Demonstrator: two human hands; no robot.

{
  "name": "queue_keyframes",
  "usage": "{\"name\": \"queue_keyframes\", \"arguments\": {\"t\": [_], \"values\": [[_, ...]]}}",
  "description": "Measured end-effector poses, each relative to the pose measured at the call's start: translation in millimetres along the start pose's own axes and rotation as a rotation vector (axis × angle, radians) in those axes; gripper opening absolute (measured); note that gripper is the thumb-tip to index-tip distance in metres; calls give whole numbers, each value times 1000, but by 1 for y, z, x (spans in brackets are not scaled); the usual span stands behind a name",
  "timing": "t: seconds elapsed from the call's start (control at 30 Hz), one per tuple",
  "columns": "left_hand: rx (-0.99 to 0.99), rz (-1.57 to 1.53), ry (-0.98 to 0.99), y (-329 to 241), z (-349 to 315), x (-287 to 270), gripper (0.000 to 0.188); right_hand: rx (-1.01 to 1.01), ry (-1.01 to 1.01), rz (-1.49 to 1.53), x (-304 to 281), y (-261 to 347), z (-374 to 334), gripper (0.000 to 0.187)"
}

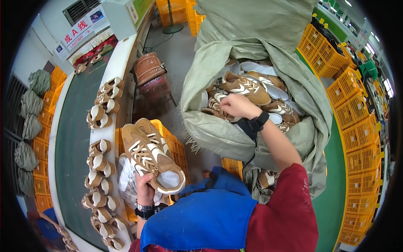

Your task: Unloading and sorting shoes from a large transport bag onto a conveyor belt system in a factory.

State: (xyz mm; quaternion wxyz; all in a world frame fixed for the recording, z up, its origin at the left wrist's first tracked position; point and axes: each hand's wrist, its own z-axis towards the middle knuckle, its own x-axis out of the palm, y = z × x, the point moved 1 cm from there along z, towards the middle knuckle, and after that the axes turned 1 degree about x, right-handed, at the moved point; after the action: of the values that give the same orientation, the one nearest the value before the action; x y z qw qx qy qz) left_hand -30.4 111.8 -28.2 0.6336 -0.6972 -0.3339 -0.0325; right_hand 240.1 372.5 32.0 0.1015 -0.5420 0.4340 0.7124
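Observation:
My left hand (145, 187) grips a pair of brown sneakers with cream stripes and laces, held side by side with toes pointing away from me. The nearer sneaker (145, 153) shows its white insole; the other sneaker (153, 133) is partly behind it. My right hand (236, 106) reaches into an open grey-green woven sack (222, 136) full of similar sneakers. Its fingers curl down among the shoes, beside a brown sneaker (247, 88) lying on top. The fingertips are hidden, so what they hold does not show.
Left of me, a green conveyor (77, 138) has a white ledge lined with sneakers (100, 164). Orange crates (174, 147) stand below my left hand, with a clear plastic bag (128, 178) beside them. A stool (154, 90) is farther off. Stacked orange crates (357, 134) line the right.

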Motion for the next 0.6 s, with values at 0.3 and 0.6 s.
{"name": "queue_keyframes", "arguments": {"t": [0.3, 0.6], "values": [[16, 8, 96, -4, -4, 14, 61, 121, 64, 141, 74, -27, -21, 77], [40, 2, 86, -4, -2, 11, 63, 349, -117, 941, 13, -55, -110, 42]]}}
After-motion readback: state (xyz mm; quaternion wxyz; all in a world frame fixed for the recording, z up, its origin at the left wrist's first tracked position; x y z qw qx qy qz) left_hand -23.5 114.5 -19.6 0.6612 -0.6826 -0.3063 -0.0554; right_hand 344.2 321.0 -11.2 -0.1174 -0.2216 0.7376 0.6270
